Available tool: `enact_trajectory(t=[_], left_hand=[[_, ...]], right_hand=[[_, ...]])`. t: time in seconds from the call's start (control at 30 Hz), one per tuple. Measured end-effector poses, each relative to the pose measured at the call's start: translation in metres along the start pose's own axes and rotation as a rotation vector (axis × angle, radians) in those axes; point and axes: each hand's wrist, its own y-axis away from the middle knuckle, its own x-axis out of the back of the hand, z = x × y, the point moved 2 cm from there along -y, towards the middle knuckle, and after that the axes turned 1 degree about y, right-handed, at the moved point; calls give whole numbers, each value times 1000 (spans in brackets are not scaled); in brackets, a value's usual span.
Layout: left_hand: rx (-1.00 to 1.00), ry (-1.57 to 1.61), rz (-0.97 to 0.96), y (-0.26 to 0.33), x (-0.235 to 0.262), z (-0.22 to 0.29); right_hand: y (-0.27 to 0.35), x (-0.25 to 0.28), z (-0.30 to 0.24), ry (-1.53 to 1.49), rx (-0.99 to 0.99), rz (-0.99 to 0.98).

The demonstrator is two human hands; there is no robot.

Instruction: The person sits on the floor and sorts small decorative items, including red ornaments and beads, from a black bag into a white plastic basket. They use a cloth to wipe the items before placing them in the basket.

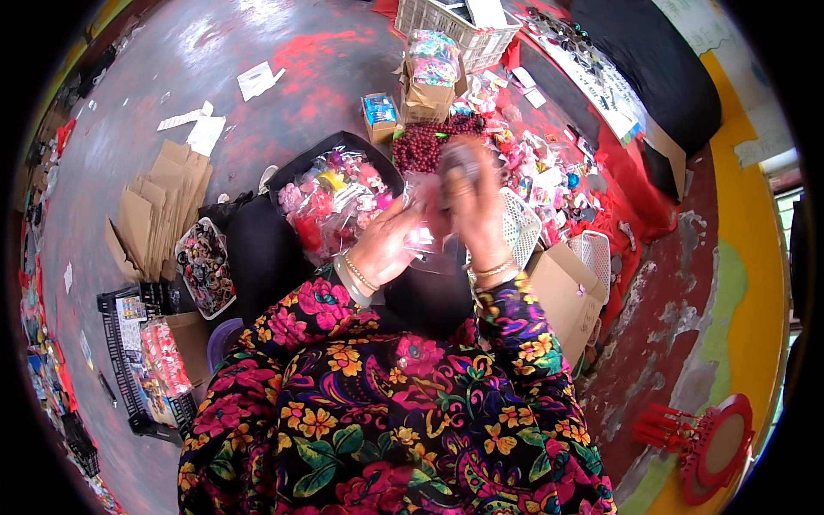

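A clear, glossy, thin plastic bag (432,216) is held at the left hand (384,245); a dark purplish-brown, rounded bundle (460,161), motion-blurred, is in the right hand (479,210), just beside the bag.

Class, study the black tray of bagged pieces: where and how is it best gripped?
Probably pinch the black tray by its far rim, coming from the far side: there the dark wall shows bare beyond the heaped bags, whereas bags hide the near rim and the left hand crowds that end.
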Motion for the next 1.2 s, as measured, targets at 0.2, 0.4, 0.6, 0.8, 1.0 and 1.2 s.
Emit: enact_trajectory(t=[0.2, 0.4, 0.6, 0.8, 1.0, 1.2], left_hand=[[-179, 29, 213, -1, 15, 16], [-219, 22, 223, -1, 18, 42], [-271, 26, 123, 5, -17, 68], [-259, 40, 46, 3, -5, 52], [-333, -78, 15, 0, -26, 9], [-282, -182, 61, 13, -40, 23]], right_hand=[[54, -35, -1, 205, 182, -366], [89, -31, 11, 248, 359, -558], [84, -1, 34, -211, -185, -329], [32, 18, 45, -1239, -793, 270], [40, -12, -22, -804, -265, -109], [45, -2, -25, -61, 227, -260]])
